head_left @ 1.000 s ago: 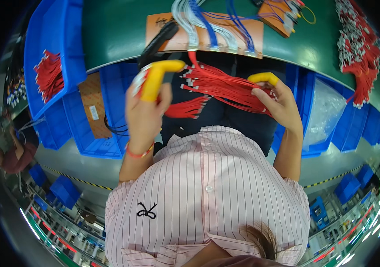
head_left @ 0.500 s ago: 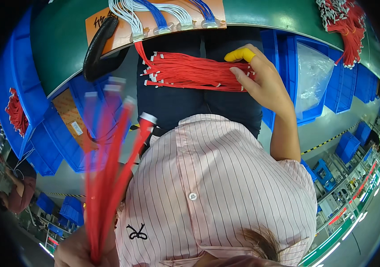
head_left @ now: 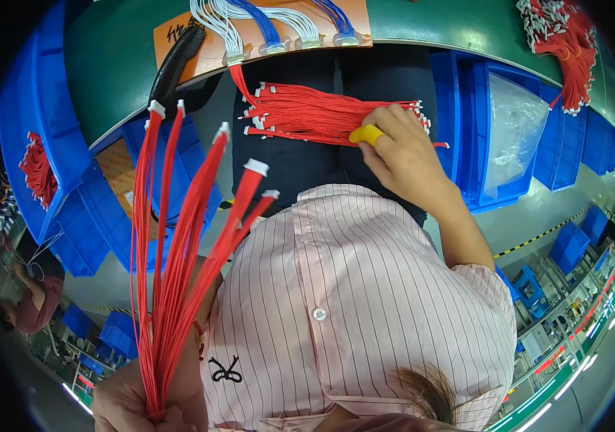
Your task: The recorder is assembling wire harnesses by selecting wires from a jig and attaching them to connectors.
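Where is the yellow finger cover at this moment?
In the head view the yellow finger cover is on a finger of the right hand, upper centre-right, touching the red wire bundle on the lap, below the green table.

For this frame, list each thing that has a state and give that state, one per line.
left hand: closed around the base of a wire bunch
held red wires: fanned out, white connector ends up
right hand: resting on the lap bundle, yellow finger cot on
lap bundle of red wires: lying flat across the dark trousers
clear plastic bag: lying in a blue bin
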`<state>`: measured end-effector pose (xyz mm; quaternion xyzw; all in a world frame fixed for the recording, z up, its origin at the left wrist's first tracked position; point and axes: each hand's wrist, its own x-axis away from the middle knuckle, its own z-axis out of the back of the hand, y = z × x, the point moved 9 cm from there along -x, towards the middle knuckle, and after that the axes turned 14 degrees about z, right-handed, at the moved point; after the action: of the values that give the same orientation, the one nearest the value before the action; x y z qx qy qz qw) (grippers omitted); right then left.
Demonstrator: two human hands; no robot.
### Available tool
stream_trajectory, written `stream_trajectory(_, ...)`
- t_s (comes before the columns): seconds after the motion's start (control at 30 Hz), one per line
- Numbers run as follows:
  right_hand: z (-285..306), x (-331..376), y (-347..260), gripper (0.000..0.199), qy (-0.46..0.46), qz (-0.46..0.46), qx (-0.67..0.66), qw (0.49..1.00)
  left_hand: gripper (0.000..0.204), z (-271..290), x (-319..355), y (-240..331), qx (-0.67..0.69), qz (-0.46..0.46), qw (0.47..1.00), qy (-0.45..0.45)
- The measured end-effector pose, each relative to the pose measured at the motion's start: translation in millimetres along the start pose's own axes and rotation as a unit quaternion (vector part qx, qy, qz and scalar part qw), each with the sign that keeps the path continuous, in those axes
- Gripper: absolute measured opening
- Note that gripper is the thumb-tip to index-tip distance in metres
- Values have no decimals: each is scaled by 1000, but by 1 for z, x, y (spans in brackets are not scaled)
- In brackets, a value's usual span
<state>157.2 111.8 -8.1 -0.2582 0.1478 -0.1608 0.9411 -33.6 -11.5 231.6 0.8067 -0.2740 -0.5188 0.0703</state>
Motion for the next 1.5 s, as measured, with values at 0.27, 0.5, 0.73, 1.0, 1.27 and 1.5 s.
stream_trajectory(0.27,-30,-2,4,23,25,-51,77,995,32,-4,0,-2,36,6,999,17)
stream_trajectory(0.5,-11,-2,5,14,81,-71,-79,991,32,-8,1,5,0,11,1000,0)
stream_trajectory(0.73,-15,19,30,11,195,-246,-343,885,8,7,14,28,43,-47,998,0)
stream_trajectory(1.0,1,7,47,20,306,-224,-606,699,10,30,33,-17,14,213,972,97)
stream_trajectory(1.27,-8,-26,42,23,290,-215,-585,726,13,8,27,-30,94,248,960,-88)
stream_trajectory(1.5,-2,-43,37,25,273,-197,-554,762,13,14,27,-31,153,174,972,-33)
